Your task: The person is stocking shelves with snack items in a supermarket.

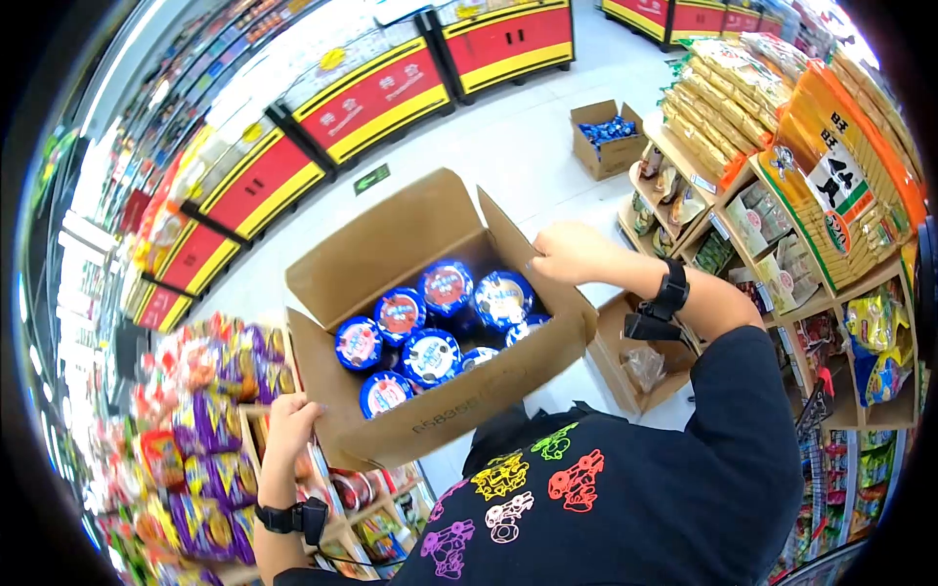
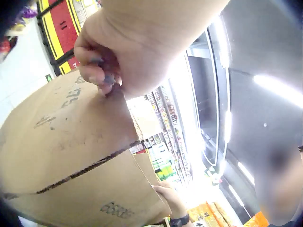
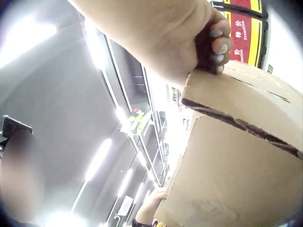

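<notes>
An open cardboard box (image 1: 459, 410) is held up in front of the body, tilted, with several round blue-rimmed tubs (image 1: 431, 357) inside. At its left side the left hand (image 1: 291, 425) grips the edge; in the left wrist view the curled fingers of that hand (image 2: 118, 52) pinch a cardboard flap (image 2: 85, 118). The right hand (image 1: 576, 256) grips the flap at the box's right side. In the right wrist view the right hand (image 3: 189, 42) has its fingers curled over the cardboard edge (image 3: 246, 90).
Shelves with snack bags (image 1: 210, 439) stand at the left, and a wooden rack (image 1: 733, 195) with large cracker bags at the right. A smaller carton (image 1: 620, 156) of blue packets sits on the floor. Red and yellow promotion bins (image 1: 371, 103) line the far side.
</notes>
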`<state>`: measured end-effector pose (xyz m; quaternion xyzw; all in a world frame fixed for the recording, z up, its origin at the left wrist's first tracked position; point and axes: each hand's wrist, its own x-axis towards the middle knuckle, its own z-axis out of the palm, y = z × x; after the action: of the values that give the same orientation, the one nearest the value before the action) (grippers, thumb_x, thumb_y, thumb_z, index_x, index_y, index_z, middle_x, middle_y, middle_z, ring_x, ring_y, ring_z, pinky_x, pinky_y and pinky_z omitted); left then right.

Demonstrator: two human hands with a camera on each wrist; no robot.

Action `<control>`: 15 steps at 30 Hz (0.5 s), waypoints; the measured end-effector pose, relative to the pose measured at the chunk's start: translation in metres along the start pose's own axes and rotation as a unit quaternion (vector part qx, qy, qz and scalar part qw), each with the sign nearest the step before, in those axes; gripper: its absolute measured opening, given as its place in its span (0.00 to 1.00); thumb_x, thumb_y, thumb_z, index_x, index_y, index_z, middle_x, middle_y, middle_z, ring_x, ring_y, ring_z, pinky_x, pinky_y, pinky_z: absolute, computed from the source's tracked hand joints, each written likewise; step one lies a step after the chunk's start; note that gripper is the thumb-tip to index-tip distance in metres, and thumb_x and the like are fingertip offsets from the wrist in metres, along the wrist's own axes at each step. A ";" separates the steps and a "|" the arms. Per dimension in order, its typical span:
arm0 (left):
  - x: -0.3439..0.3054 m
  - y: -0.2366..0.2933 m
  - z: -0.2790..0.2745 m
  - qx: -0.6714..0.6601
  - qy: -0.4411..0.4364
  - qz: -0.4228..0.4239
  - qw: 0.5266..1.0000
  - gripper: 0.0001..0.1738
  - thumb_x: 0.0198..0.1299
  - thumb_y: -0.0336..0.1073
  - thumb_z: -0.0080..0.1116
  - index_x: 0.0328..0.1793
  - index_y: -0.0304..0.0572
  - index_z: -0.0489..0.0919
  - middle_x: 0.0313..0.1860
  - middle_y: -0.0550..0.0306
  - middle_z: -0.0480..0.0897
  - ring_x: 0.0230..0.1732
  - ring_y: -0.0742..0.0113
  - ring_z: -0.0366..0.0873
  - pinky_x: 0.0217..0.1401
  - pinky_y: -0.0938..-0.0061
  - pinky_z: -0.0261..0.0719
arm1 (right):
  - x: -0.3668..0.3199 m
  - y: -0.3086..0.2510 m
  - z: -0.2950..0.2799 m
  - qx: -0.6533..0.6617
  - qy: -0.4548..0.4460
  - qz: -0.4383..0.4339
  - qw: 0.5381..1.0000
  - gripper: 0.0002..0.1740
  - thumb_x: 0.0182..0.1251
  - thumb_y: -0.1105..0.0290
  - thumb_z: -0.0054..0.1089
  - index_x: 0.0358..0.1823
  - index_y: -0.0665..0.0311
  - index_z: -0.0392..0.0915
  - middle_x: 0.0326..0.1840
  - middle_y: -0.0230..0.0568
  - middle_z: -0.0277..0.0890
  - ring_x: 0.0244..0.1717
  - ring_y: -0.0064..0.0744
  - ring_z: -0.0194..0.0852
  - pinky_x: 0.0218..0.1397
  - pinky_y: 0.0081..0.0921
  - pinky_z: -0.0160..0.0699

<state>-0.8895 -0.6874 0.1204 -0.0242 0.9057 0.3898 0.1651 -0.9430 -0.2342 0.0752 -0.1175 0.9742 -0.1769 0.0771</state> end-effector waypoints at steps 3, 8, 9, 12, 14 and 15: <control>0.111 0.016 0.009 0.093 -0.065 0.005 0.993 0.09 0.45 0.32 0.51 0.20 0.33 0.76 0.11 0.60 0.73 0.11 0.74 0.67 0.15 0.79 0.64 | 0.048 0.045 0.003 0.011 -0.015 0.027 0.999 0.15 0.45 0.64 0.48 0.22 0.70 0.77 0.25 0.56 0.74 0.31 0.53 0.74 0.38 0.42 0.73; 0.287 0.065 0.009 0.041 -0.115 -0.022 0.992 0.12 0.45 0.35 0.52 0.17 0.32 0.74 0.09 0.57 0.71 0.11 0.73 0.67 0.16 0.78 0.64 | 0.114 0.104 -0.021 0.024 0.006 0.140 0.990 0.17 0.51 0.60 0.47 0.21 0.70 0.76 0.23 0.56 0.73 0.30 0.54 0.73 0.37 0.43 0.72; 0.317 0.079 0.013 0.063 -0.122 0.003 0.991 0.12 0.45 0.35 0.52 0.17 0.32 0.74 0.09 0.57 0.71 0.11 0.72 0.67 0.15 0.77 0.65 | 0.125 0.112 -0.028 0.026 0.015 0.162 0.986 0.17 0.50 0.62 0.46 0.21 0.69 0.76 0.24 0.56 0.74 0.31 0.54 0.73 0.37 0.43 0.72; 0.400 0.132 0.019 0.147 -0.135 0.088 0.976 0.13 0.46 0.36 0.51 0.17 0.32 0.74 0.09 0.55 0.72 0.09 0.69 0.68 0.15 0.75 0.66 | 0.153 0.143 -0.040 0.040 0.056 0.220 0.973 0.16 0.51 0.61 0.46 0.21 0.68 0.76 0.24 0.55 0.74 0.30 0.54 0.73 0.36 0.44 0.72; 0.449 0.166 0.021 0.192 -0.150 0.126 0.962 0.13 0.47 0.35 0.50 0.18 0.32 0.74 0.10 0.56 0.72 0.09 0.70 0.68 0.14 0.76 0.65 | 0.169 0.163 -0.042 0.057 0.095 0.257 0.960 0.17 0.51 0.61 0.47 0.21 0.68 0.76 0.23 0.55 0.74 0.29 0.54 0.73 0.35 0.44 0.72; 0.472 0.182 0.025 0.205 -0.161 0.137 0.956 0.12 0.48 0.34 0.50 0.19 0.32 0.74 0.11 0.58 0.72 0.09 0.72 0.68 0.12 0.78 0.65 | 0.176 0.172 -0.043 0.061 0.119 0.266 0.955 0.17 0.52 0.60 0.47 0.21 0.68 0.76 0.23 0.56 0.73 0.28 0.54 0.73 0.34 0.45 0.72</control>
<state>-1.3600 -0.5031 0.0818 0.1975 0.9220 0.2136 0.2557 -1.1552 -0.1085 0.0330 0.1728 0.9596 -0.2219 0.0117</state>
